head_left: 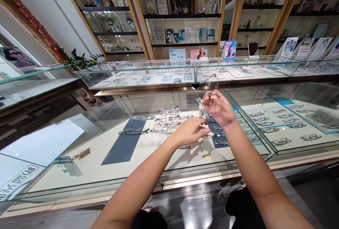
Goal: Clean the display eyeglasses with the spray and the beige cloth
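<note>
My right hand [221, 109] is raised above the glass counter [111, 151] and pinches a pair of thin-rimmed glasses [212, 89], with a small white tag [201, 109] hanging below the fingers. My left hand [190, 132] reaches in just beneath it, fingers curled together near the tag. I cannot make out whether the left fingers hold anything. A pile of several glasses in clear wrappers [169, 118] lies on the counter behind the hands. One dark-framed pair [134, 131] lies apart to the left.
A small wooden tag with keys [82, 154] sits on the counter's left. A small gold item [206, 155] lies near the front edge. Another display case [291, 123] with rows of glasses is at right. Further cases [190, 73] and shelves with posters stand behind.
</note>
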`<move>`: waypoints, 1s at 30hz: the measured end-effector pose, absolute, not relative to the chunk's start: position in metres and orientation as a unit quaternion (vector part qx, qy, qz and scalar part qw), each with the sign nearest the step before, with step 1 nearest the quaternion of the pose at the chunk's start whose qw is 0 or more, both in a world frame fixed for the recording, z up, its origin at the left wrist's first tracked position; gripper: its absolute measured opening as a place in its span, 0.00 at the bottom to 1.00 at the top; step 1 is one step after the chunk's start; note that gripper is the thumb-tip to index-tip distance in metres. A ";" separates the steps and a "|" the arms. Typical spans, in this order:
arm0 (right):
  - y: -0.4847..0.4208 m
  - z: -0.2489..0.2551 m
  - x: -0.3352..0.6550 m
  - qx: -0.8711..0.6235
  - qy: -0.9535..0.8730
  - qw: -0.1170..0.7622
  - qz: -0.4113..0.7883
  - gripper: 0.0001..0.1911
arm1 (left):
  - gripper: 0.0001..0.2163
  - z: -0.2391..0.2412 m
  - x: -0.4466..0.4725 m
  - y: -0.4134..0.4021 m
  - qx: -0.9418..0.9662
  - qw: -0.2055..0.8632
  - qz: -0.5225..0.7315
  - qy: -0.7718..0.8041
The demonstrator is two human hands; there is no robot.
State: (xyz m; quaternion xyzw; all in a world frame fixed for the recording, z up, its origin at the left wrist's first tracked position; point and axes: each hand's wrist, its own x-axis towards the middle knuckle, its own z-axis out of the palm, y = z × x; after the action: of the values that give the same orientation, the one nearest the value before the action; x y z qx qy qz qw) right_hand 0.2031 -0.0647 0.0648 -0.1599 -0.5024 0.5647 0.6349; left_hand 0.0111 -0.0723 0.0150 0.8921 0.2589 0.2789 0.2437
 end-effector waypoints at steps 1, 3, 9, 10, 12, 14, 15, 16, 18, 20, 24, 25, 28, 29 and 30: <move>-0.064 0.064 0.204 -0.155 -0.501 0.637 0.565 0.22 | 0.17 0.017 0.009 -0.070 0.891 0.224 0.297 0.261; -0.063 0.063 0.207 -0.149 -0.500 0.639 0.566 0.21 | 0.11 0.022 0.004 -0.066 0.876 0.168 0.350 0.285; -0.061 0.062 0.212 -0.165 -0.541 0.622 0.541 0.20 | 0.07 0.033 -0.013 -0.059 0.729 -0.015 0.585 0.356; -0.061 0.062 0.213 -0.161 -0.556 0.609 0.542 0.19 | 0.08 0.034 -0.014 -0.059 0.709 -0.037 0.614 0.345; -0.062 0.062 0.214 -0.149 -0.592 0.570 0.551 0.17 | 0.18 0.033 -0.014 -0.060 0.689 -0.077 0.649 0.315; -0.062 0.062 0.215 -0.140 -0.632 0.518 0.559 0.16 | 0.29 0.030 -0.013 -0.061 0.693 -0.109 0.651 0.288; -0.062 0.062 0.215 -0.137 -0.652 0.489 0.563 0.16 | 0.33 0.029 -0.012 -0.061 0.699 -0.126 0.646 0.281; -0.062 0.061 0.216 -0.135 -0.670 0.460 0.567 0.17 | 0.35 0.028 -0.011 -0.061 0.703 -0.145 0.639 0.276; -0.060 0.061 0.216 -0.132 -0.692 0.418 0.573 0.18 | 0.36 0.025 -0.010 -0.060 0.710 -0.186 0.627 0.261; -0.059 0.061 0.217 -0.133 -0.698 0.400 0.579 0.18 | 0.34 0.024 -0.010 -0.059 0.714 -0.219 0.619 0.242; -0.058 0.061 0.219 -0.150 -0.696 0.394 0.581 0.18 | 0.31 0.025 -0.010 -0.060 0.721 -0.230 0.612 0.231; -0.057 0.061 0.220 -0.155 -0.697 0.392 0.580 0.18 | 0.30 0.026 -0.010 -0.060 0.722 -0.228 0.612 0.227; -0.057 0.060 0.222 -0.163 -0.705 0.391 0.569 0.18 | 0.28 0.027 -0.010 -0.062 0.726 -0.223 0.615 0.211; -0.057 0.061 0.223 -0.165 -0.709 0.392 0.562 0.18 | 0.28 0.027 -0.010 -0.062 0.726 -0.222 0.616 0.209; -0.057 0.061 0.223 -0.168 -0.714 0.393 0.554 0.17 | 0.27 0.026 -0.010 -0.062 0.725 -0.222 0.617 0.210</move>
State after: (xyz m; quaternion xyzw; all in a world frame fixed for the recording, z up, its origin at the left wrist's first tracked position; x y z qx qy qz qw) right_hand 0.2234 -0.0569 0.0607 -0.1684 -0.7141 0.5542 0.3932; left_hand -0.0103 -0.0617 0.0262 0.7250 0.2100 0.6174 -0.2216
